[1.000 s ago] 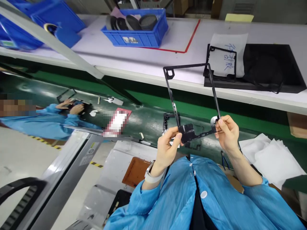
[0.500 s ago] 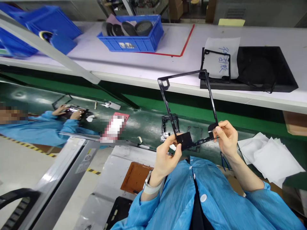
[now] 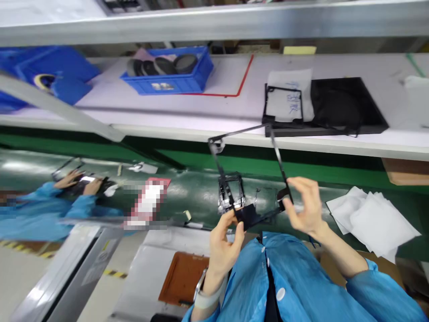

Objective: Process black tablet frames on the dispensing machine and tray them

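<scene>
Two corners of the mid-picture black frame (image 3: 247, 215) are pinched by left hand (image 3: 222, 250) and right hand (image 3: 307, 209), ideally gently so nothing bends.

I count two bare hands of my own, left hand (image 3: 224, 247) and right hand (image 3: 306, 209), with one black frame (image 3: 247, 216) between them. Just beyond the left hand lies at least one dark framework (image 3: 221, 197); I can't tell whether it is several stacked. Past both hands, up on the shelf, I get one thin frame (image 3: 302, 105), one black box (image 3: 372, 107) and one blue bin (image 3: 181, 85) with at least four round dark pieces (image 3: 185, 64). Right of my right hand are several white sheets (image 3: 382, 219), too overlapped to number. Far left of my hands, I make out two co-worker's hands (image 3: 92, 187).
</scene>
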A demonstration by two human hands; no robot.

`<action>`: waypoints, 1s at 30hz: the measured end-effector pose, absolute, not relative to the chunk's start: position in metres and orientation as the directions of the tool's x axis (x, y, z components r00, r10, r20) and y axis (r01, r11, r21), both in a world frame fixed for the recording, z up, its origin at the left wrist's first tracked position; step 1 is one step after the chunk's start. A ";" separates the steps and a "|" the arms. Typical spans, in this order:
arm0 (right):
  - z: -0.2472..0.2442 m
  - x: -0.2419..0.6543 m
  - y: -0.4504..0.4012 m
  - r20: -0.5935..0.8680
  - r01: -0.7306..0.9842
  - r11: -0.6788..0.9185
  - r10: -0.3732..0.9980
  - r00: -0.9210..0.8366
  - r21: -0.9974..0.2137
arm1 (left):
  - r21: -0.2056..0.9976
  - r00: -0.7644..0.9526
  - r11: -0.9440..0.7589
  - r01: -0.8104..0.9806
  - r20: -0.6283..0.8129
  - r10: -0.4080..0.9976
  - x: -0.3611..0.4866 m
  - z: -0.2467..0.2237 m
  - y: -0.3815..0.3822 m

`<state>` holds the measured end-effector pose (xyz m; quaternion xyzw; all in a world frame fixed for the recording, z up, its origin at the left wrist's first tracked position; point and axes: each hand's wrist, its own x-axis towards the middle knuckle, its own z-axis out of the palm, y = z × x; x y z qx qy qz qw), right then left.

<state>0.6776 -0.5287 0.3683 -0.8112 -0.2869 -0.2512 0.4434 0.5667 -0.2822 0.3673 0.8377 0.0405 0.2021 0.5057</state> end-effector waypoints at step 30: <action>0.438 0.898 -0.673 0.215 0.356 -0.922 0.320 0.923 -0.155 | 0.941 0.999 -0.338 0.019 -0.035 -0.041 0.584 0.342 -0.293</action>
